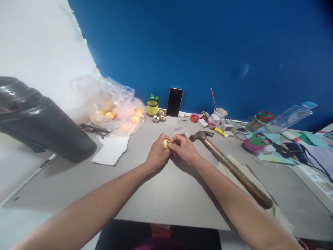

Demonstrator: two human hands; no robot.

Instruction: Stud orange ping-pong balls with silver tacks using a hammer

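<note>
A small yellow round piece with a dark spot sits in the closed fingers of my left hand, low over the middle of the desk. The thumb and fingertips of my right hand are pinched together right against its dark-spotted side. Whatever lies between those right fingertips is too small to make out. Just right of my hands, a claw hammer with a worn wooden handle rests partly on a folded cloth.
Left stand a large dark bottle, a clear bag of yellow-orange balls, glasses and white paper. A phone leans on the blue wall beside a yellow pot. Small boxes, a cup and papers lie right.
</note>
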